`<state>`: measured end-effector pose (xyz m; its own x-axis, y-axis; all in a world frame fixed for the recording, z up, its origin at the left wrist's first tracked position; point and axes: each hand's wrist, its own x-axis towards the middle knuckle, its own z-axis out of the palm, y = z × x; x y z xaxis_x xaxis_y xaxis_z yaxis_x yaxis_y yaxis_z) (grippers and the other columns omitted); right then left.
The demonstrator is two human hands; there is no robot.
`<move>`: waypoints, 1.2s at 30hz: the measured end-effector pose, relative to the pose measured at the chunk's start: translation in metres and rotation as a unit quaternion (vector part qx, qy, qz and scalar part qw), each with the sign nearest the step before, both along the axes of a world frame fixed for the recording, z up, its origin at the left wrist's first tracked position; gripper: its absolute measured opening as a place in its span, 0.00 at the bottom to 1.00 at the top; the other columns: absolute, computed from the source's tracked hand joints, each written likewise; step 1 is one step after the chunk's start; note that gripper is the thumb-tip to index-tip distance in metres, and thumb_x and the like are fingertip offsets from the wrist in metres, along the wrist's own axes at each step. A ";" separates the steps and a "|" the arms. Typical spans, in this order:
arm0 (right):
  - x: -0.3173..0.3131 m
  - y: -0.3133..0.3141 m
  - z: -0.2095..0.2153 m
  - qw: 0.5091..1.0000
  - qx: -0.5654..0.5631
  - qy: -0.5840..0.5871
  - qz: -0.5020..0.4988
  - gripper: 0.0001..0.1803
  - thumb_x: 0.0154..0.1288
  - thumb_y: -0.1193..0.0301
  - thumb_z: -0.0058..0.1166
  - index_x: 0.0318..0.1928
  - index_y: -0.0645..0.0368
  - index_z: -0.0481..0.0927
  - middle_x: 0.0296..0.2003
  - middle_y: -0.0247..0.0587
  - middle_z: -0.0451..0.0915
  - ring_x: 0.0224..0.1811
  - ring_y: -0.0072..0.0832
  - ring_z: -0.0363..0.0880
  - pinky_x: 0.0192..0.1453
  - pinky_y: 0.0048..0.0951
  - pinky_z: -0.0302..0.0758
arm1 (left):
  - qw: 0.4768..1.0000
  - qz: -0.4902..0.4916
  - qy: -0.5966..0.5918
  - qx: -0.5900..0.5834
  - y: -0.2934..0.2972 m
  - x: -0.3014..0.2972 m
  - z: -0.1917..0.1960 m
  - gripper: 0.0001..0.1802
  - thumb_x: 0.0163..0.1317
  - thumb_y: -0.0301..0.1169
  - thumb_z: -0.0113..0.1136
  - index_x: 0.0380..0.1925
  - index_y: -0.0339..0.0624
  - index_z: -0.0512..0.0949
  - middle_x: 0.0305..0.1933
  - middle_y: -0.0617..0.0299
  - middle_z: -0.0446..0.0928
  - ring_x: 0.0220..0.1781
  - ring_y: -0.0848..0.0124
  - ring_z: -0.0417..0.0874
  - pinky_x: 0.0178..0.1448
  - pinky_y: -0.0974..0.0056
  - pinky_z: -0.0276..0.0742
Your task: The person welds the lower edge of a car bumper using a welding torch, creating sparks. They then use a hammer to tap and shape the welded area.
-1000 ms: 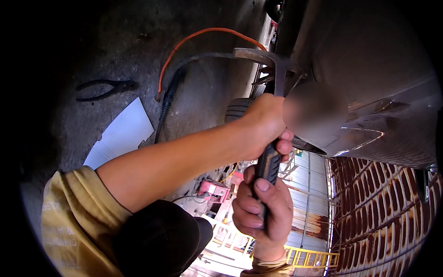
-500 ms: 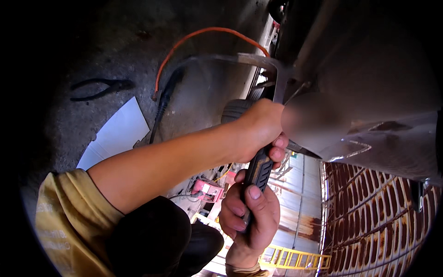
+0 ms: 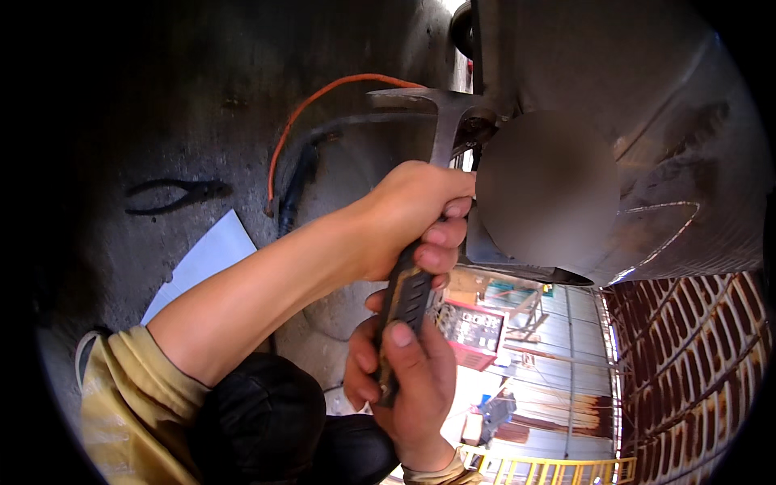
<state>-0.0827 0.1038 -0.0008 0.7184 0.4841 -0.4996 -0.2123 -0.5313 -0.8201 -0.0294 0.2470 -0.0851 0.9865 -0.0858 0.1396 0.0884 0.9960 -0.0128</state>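
A pick hammer (image 3: 443, 133) with a steel head and a dark ribbed grip stands tilted in front of me. My left hand (image 3: 424, 212) wraps round the upper grip, just under the steel neck. Lower down, my right hand (image 3: 412, 376) closes round the handle's end, its thumb lying along the grip. The head's pointed end aims left. Its other end is close to dark metal parts beside a large grey metal panel (image 3: 679, 170); whether they touch I cannot tell. A round blurred patch hides part of the panel.
Pliers (image 3: 182, 196) lie on the dark concrete floor at left, near a white sheet (image 3: 206, 257). An orange hose (image 3: 311, 105) curves beside a black handle-like piece (image 3: 299, 186). Beyond are a red-framed unit (image 3: 473, 331), a yellow ladder (image 3: 558, 469) and rusty ribbed sheeting (image 3: 687, 356).
Both hands and the hammer have shifted left in the view. The hammer's head now shows more fully, its pointed end clear of the hand. My view has also moved.
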 end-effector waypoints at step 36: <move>0.048 0.038 -0.156 0.928 0.334 -0.154 -0.064 0.14 0.67 0.67 0.59 0.32 0.61 0.69 0.14 0.30 0.70 0.13 0.18 0.69 0.15 0.26 0.64 | 0.706 0.290 0.200 0.614 -0.023 0.010 0.009 0.30 0.72 0.61 0.45 0.28 0.43 0.65 0.19 0.66 0.64 0.17 0.77 0.65 0.22 0.69 0.64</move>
